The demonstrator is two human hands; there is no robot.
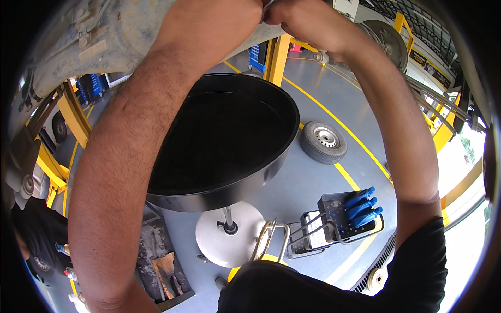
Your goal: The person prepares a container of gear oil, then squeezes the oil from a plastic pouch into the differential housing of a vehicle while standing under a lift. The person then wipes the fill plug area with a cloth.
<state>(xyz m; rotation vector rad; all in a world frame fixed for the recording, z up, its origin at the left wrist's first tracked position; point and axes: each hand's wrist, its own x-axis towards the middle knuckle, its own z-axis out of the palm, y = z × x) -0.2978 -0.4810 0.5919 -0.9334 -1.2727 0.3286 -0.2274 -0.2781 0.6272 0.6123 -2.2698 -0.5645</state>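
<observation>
1. Evidently, the work is sitting with the hands: the left hand [236, 14] and the right hand [300, 20] are meeting high above the black pan [229, 193], close to each other. Fingers are running past the top edge of the view, so I'm not able to tell how tightly either is closing, or on what; only a pale sliver is showing between them.

2. Around them, the dirty vehicle underside [117, 34] is hanging above the pan. I'm judging the job there to be under way, though what's loosened or left isn't showing.

3. Below, the pan is already standing raised on a pole over a round pale base [211, 237], so setting it out is looking done. Its inside is reading so dark that I'm not telling whether it's holding liquid, and no stream is showing above it.

4. Up and to the right of the pan, a round brake part [387, 47] is showing bare; I'm guessing a wheel is off there.

5. Right of the pan, a wheel [324, 143] is lying on the floor; nearer, blue-handled things [361, 211] are resting in a dark tray [334, 204].
</observation>
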